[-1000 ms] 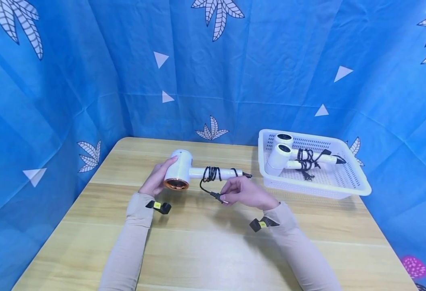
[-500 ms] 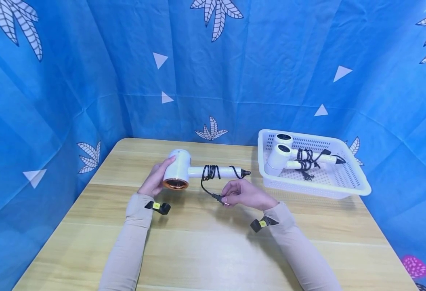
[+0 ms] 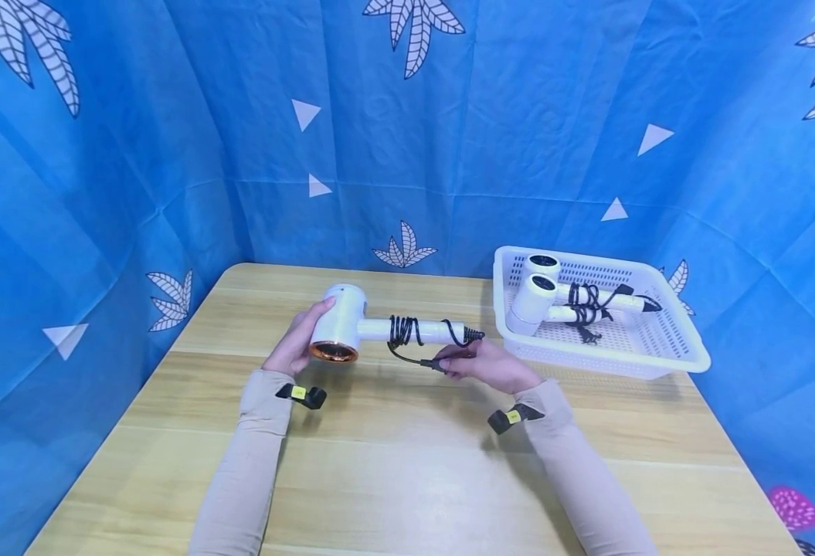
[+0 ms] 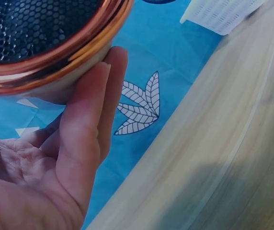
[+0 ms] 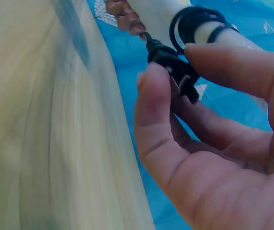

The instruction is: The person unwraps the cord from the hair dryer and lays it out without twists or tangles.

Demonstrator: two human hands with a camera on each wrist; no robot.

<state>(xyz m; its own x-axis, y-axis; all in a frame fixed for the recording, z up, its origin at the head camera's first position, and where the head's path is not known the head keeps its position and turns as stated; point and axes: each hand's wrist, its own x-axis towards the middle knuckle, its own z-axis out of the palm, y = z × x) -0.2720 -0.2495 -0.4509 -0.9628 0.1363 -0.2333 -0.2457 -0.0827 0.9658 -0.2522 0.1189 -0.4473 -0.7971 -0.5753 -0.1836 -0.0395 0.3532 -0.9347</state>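
Primarily, a pale wood-grain bench (image 3: 379,479) is provided as the work surface. At its far right, a white perforated basket (image 3: 588,361) is positioned, in which a front hair dryer (image 3: 531,309) and a rear hair dryer (image 3: 623,302) are stored. Left of the basket, a white hair dryer (image 3: 347,318) is held between the hands, apparently clear of the bench. Its handle (image 3: 437,332) is aligned left to right, directed toward the basket; its copper-ringed grille (image 3: 335,352) is turned toward the person. The barrel end is gripped by the left hand (image 3: 297,344), with fingertips set against the barrel. Near the handle's free end, on its near side, the right hand (image 3: 494,364) is placed. A black cord (image 3: 402,332) is coiled around the handle, and its plug (image 3: 432,364) is pinched between right thumb and fingers. The governing relation is judged to be that of plug to handle: the plug is kept just on the near side, apart from the handle's surface, with the right hand nearer to both.
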